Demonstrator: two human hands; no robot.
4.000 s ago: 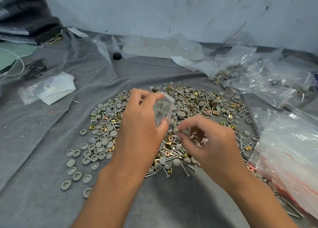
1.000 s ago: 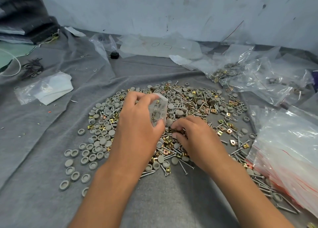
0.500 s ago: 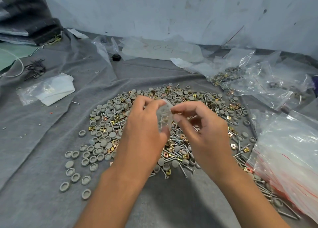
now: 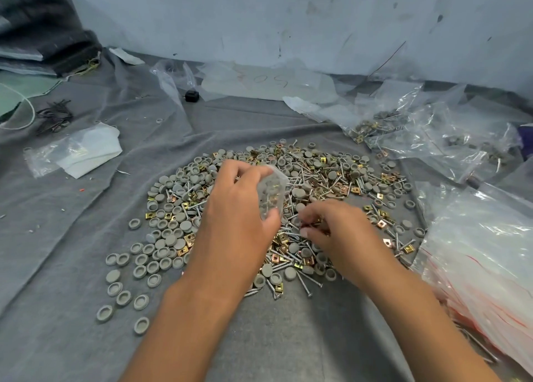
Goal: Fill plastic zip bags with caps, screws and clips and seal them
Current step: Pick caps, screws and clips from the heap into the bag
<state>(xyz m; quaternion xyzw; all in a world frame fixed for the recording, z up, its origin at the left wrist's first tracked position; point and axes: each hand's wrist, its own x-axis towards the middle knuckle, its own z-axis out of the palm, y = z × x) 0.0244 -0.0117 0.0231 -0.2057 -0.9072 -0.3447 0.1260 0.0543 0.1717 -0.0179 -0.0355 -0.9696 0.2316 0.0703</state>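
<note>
A small clear zip bag (image 4: 272,192), already holding some parts, stands upright above the middle of the pile, pinched between the thumb and curled fingers of the left hand (image 4: 236,208); it sits at the hand's 2 o'clock edge. At 4 o'clock from the bag, the right hand (image 4: 343,234) lies low on the pile of screws, caps and clips (image 4: 326,179), fingers curled as if picking; whether they hold a piece cannot be told. The pile spreads over a grey cloth (image 4: 72,237) on the bench. Filled bags (image 4: 383,125) lie at 2 o'clock, empty bags (image 4: 484,263) at 4 o'clock.
</note>
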